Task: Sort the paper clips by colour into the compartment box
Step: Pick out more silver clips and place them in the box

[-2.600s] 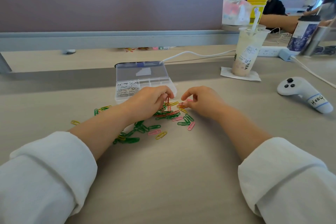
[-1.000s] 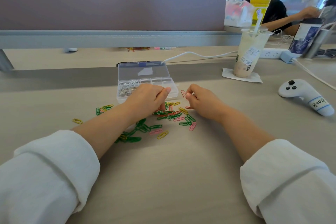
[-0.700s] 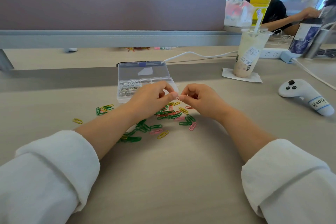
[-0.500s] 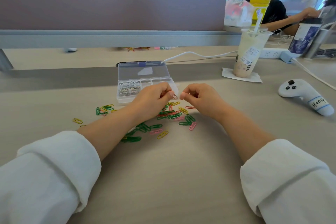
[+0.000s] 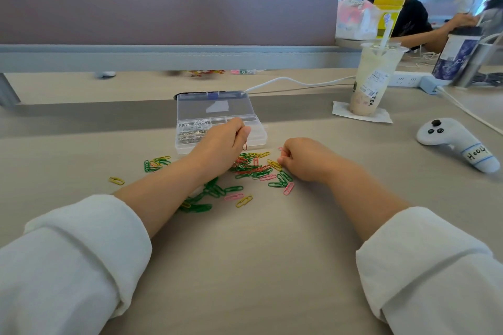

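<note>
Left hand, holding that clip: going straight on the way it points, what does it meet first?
The compartment box: the left hand, pinching a red paper clip, overlaps its front edge, though its height is unclear.

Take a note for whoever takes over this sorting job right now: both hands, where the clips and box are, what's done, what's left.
Left hand: pinches one red clip above the compartment box's front edge.
Right hand: fingers curled at the right edge of the main pile; whether it grips a clip is unclear.
Box: lid open, silver clips in the left compartment; the compartments visible to its right look empty.
Done: silver sorted, it seems.
To do: green, yellow, pink and red clips lie loose on the desk, including a stray yellow clip far left.
</note>
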Demonstrator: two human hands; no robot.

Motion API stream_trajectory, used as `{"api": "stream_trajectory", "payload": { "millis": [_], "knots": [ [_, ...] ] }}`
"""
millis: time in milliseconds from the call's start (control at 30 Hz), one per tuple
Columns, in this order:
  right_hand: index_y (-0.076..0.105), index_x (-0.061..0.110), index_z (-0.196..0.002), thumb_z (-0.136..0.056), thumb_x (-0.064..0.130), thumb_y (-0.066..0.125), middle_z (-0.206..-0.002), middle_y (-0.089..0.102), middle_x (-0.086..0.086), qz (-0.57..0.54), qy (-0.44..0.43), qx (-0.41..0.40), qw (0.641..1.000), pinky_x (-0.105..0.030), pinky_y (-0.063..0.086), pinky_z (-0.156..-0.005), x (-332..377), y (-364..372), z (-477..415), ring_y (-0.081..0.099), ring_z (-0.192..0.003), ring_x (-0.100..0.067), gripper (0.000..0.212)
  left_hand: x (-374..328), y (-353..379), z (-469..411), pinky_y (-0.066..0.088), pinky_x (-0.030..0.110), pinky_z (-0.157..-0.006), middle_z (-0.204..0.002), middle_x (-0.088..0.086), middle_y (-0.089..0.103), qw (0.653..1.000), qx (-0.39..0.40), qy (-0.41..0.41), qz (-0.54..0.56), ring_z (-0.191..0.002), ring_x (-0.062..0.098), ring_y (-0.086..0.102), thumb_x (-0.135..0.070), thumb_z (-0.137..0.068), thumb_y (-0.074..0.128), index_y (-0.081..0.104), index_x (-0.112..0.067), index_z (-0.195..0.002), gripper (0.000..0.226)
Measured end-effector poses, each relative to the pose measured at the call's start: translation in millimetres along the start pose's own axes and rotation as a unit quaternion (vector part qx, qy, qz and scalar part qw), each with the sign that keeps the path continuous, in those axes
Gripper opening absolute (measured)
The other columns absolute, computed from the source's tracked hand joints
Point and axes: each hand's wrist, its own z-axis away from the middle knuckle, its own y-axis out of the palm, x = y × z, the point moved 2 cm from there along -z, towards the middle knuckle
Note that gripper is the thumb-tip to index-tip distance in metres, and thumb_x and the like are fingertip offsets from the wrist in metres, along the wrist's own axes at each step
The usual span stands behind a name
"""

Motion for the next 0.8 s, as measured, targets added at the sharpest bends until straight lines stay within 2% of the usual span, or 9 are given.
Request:
{"api": "stream_trajectory", "payload": {
  "millis": [100, 233, 300, 433, 633, 733, 800],
  "knots": [
    [0.059, 0.011, -0.103, -0.092, 0.031, 0.054, -0.11, 0.061, -0.008, -0.012, 0.01, -0.023, 1.0, -0.032, 0.042, -0.083, -1, -3, 1, 0.054, -0.103, -0.026, 0.023, 3, -2, 0, 0.044, 0.031, -0.069, -0.074, 0.001, 0.058, 1.0, 0.002, -0.014, 0.022, -0.073, 0.02, 0.053, -0.029, -0.1, 0.03, 0.049, -0.011, -0.085, 0.031],
    [0.058, 0.013, -0.101, -0.089, 0.036, 0.057, -0.108, 0.061, -0.005, -0.014, 0.014, -0.024, 1.0, -0.03, 0.04, -0.082, -2, -5, 5, 0.053, -0.1, -0.023, 0.026, 4, 1, -1, 0.036, 0.014, -0.065, -0.07, -0.015, 0.058, 0.999, 0.014, -0.024, 0.023, -0.069, 0.005, 0.05, -0.028, -0.1, 0.031, 0.052, -0.013, -0.086, 0.029],
    [0.059, 0.01, -0.1, -0.092, 0.033, 0.054, -0.107, 0.062, -0.009, -0.006, 0.003, -0.009, 1.0, -0.03, 0.039, -0.078, 1, -3, 5, 0.052, -0.093, -0.023, 0.025, 3, 2, -2, 0.033, 0.011, -0.064, -0.073, -0.017, 0.059, 0.999, 0.012, -0.024, 0.028, -0.069, 0.0, 0.048, -0.027, -0.1, 0.031, 0.051, -0.014, -0.087, 0.027],
    [0.06, 0.006, -0.096, -0.095, 0.03, 0.049, -0.104, 0.064, -0.015, 0.005, -0.003, 0.013, 1.0, -0.03, 0.039, -0.076, 5, -3, 5, 0.052, -0.088, -0.026, 0.027, 2, 1, -1, 0.038, 0.021, -0.058, -0.07, -0.011, 0.06, 0.998, 0.008, -0.022, 0.062, -0.059, 0.01, 0.046, -0.024, -0.1, 0.034, 0.049, -0.018, -0.088, 0.02],
    [0.058, 0.009, -0.088, -0.094, 0.03, 0.051, -0.102, 0.064, -0.017, 0.008, -0.01, 0.03, 0.999, -0.029, 0.038, -0.073, 7, -4, 5, 0.05, -0.083, -0.023, 0.023, 2, 0, 0, 0.034, 0.021, -0.057, -0.066, -0.008, 0.05, 0.999, 0.009, -0.007, 0.046, -0.061, 0.007, 0.045, -0.024, -0.1, 0.033, 0.052, -0.024, -0.085, 0.024],
    [0.059, 0.007, -0.094, -0.094, 0.031, 0.051, -0.093, 0.059, -0.01, -0.014, -0.008, 0.01, 1.0, -0.027, 0.036, -0.072, 3, -5, 6, 0.047, -0.083, -0.021, 0.025, 0, -2, 0, 0.033, 0.022, -0.057, -0.066, -0.01, 0.047, 0.999, 0.004, 0.004, 0.04, -0.063, 0.005, 0.042, -0.03, -0.1, 0.03, 0.047, -0.024, -0.075, 0.031],
    [0.057, 0.011, -0.093, -0.092, 0.033, 0.053, -0.082, 0.053, -0.001, -0.025, -0.005, 0.013, 1.0, -0.026, 0.034, -0.072, 0, -5, 6, 0.046, -0.083, -0.019, 0.022, -2, -3, 1, 0.029, 0.024, -0.055, -0.061, -0.007, 0.042, 0.999, 0.006, 0.022, 0.024, -0.058, 0.007, 0.039, -0.036, -0.099, 0.028, 0.039, -0.024, -0.065, 0.038]
  ]
}}
